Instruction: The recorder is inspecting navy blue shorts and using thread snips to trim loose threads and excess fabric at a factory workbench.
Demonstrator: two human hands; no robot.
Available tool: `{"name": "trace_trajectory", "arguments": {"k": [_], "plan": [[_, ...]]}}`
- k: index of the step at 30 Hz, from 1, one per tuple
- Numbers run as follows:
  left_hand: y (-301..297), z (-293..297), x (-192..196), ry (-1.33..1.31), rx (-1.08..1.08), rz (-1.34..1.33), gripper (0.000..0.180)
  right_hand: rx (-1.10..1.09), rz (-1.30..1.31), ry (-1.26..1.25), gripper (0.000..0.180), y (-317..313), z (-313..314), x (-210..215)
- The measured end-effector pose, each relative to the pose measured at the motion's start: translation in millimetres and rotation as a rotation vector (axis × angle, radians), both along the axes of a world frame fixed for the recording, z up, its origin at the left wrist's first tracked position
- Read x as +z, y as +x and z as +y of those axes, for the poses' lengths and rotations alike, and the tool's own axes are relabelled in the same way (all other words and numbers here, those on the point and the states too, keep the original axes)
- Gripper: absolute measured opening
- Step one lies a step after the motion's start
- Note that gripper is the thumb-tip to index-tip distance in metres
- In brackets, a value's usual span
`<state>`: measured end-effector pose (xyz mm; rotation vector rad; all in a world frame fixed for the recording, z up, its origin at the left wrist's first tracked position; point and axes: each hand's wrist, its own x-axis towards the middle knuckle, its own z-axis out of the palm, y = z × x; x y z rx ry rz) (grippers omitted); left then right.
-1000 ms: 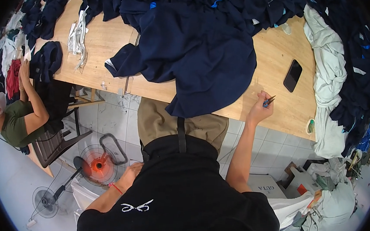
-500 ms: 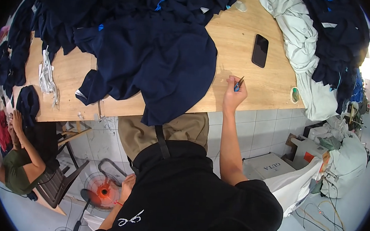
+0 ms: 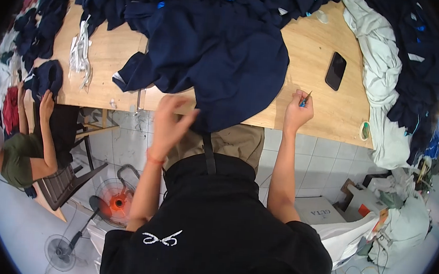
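A navy blue fabric garment (image 3: 225,60) lies spread on the wooden table (image 3: 318,57), its lower part hanging over the front edge onto my lap. My left hand (image 3: 167,128) is raised near that edge, just left of the hanging cloth. Its fingers are apart with nothing in them, slightly blurred, and a red band circles the wrist. Over the table's edge to the right of the garment, my right hand (image 3: 298,117) is closed around small blue-handled thread snips (image 3: 304,101), their pointed blades sticking up past the fingers.
A dark phone (image 3: 336,71) and a small ring with green inside (image 3: 365,130) lie at right, beside a twisted pale cloth (image 3: 377,62). White strips (image 3: 80,54) lie at left. Navy garments (image 3: 111,0) pile up behind. A co-worker (image 3: 24,155) handles cloth at far left, near fans (image 3: 118,201).
My left hand has risen from beside my waist to the table's front edge. My right hand still holds the snips. The view has shifted, and the co-worker's hands now hold a navy piece.
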<state>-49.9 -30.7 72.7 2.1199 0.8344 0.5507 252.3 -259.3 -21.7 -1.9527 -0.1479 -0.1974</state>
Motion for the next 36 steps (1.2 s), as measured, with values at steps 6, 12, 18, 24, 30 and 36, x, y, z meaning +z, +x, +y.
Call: {"name": "trace_trajectory", "arguments": {"k": [6,12,18,24,30,36], "plan": [[30,-18,-24,0.246,-0.296,0.166,0.032,0.309,0.139,-0.174,0.019,-56,39,40],[16,13,79,-0.464,-0.146,-0.29,0.012,0.238,-0.086,0.101,0.023,-43,51,149],[48,41,37,-0.585,0.209,-0.484,0.022,0.369,-0.139,0.042,0.027,-1,97,173],[-3,5,-5,-0.637,0.38,-0.442,0.022,0.296,0.126,-0.088,0.029,-11,4,102],[0,-39,-12,-0.756,0.24,-0.342,0.014,0.182,0.194,-0.236,0.026,-50,-41,83],[64,-45,-33,-0.077,0.252,-0.156,0.036,0.245,-0.151,-0.228,0.018,-65,46,101]]}}
